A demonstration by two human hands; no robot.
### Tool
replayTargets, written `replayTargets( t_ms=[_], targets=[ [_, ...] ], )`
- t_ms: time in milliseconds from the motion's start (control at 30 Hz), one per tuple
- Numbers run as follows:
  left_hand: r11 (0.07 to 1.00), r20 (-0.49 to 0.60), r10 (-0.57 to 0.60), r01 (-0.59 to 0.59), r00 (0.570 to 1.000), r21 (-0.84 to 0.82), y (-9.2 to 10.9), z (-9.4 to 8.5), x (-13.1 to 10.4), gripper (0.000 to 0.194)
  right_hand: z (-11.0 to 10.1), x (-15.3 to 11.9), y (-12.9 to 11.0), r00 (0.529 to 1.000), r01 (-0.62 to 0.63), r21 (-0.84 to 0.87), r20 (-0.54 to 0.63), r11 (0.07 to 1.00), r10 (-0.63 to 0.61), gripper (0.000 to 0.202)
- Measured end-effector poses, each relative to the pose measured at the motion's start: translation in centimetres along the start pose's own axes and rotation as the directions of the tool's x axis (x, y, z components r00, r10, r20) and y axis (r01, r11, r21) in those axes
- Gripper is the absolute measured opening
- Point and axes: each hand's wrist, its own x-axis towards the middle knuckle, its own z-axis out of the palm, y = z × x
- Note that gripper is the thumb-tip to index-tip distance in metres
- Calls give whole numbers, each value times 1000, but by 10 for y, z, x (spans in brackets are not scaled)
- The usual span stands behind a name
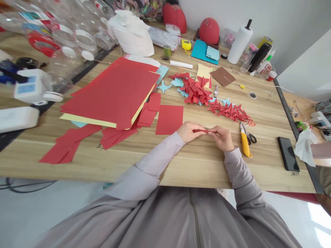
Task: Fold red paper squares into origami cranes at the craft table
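Both my hands meet over the near middle of the table, pinching one thin folded piece of red paper (200, 130). My left hand (188, 132) has its left end and my right hand (221, 137) its right end; the fingers hide part of it. Flat beside my left hand lies a red paper square (169, 120). Beyond my hands is a heap of folded red paper stars (196, 90), and a row of more red stars (229, 111) runs to the right. A light blue paper star (163, 86) rests left of the heap.
Large red sheets (116, 89) are stacked at left, with cut red strips (68, 144) in front. At right lie a yellow-handled cutter (244, 143), scissors (250, 137) and a phone (288, 154). Plastic bottles (85, 39) crowd the far left. Another person's sleeve (320, 151) shows at the right edge.
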Motion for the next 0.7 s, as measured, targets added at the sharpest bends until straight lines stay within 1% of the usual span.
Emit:
replayTargets(
  t_ms=[67, 133, 267, 367, 500, 567, 700],
  targets=[
    [998, 25, -30, 31, 999, -48, 1, -1, 0, 20, -2, 0, 2, 1000, -16, 13, -25, 1000, 17, 23],
    [998, 35, -34, 35, 999, -55, 2, -3, 0, 21, -2, -1, 3, 999, -31, 27, -27, 999, 32, 23],
    [1000, 37, 21, -21, 999, -6, 1, -3, 1, 19, 3, -2, 3, 1000, -28, 37, 9, 999, 28, 24],
    [996, 59, 68, -71, 996, 48, 0, -2, 2, 20, 5, -2, 1, 1000, -20, 4, 23, 1000, 20, 21],
    [992, 79, 84, -91, 993, 93, 0, -1, 1, 22, 5, -2, -2, 999, 29, -53, 18, 998, -28, 17],
    [990, 70, 87, -94, 994, 104, 0, 0, 1, 23, 5, -2, -3, 998, 60, -90, 3, 994, -60, 15],
    [992, -8, 103, -102, 995, 76, -2, 3, 0, 20, 5, -3, -2, 994, 105, -135, -12, 985, -108, 14]
  ],
)
